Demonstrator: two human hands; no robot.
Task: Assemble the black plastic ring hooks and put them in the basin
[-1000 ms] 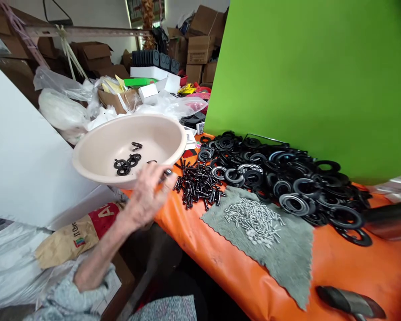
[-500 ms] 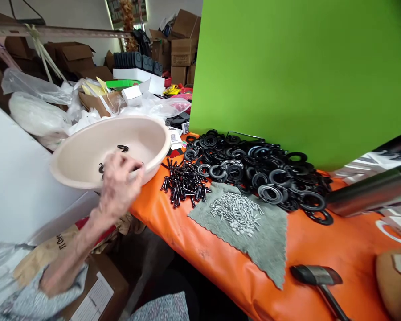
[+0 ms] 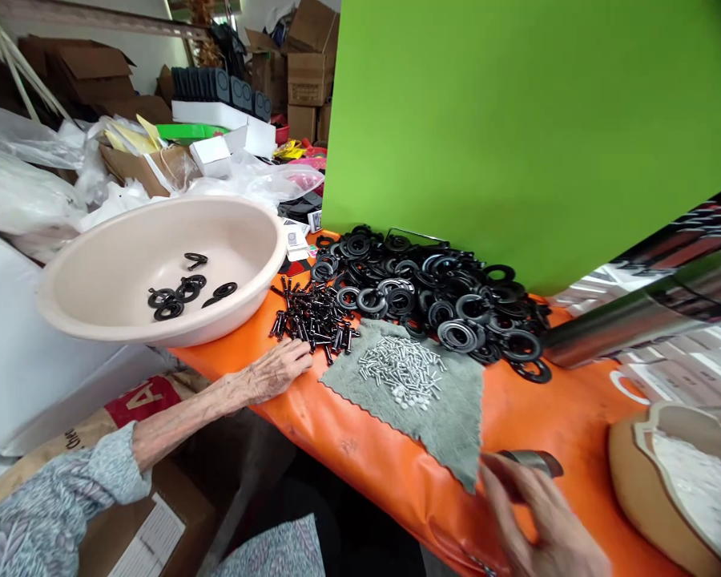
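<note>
The person's two hands are well apart, one on each side of the grey-green cloth [image 3: 462, 417], which lies on an orange table cover [image 3: 312, 421]. The left hand [image 3: 276, 370] rests left of the cloth, fingers curled beside the near edge of a pile of small black pegs [image 3: 309, 314]; I cannot tell whether it pinches one. The pegs lie at the cloth's far left edge. The right hand [image 3: 546, 513] is right of the cloth's near corner, thumb and fingers parted over a hammer [image 3: 537, 462]; the hand hides the handle, so I cannot tell whether they touch.

A heap of silver pins [image 3: 400, 365] sits on the cloth. Just beyond the cloth lies a large heap of black rings [image 3: 438, 308], with a green panel [image 3: 517, 136] behind. Farther left of the cloth stands a pale tub [image 3: 240, 240] with a few black rings inside. Well right of the cloth is a tan bowl [image 3: 634, 481] of white material.
</note>
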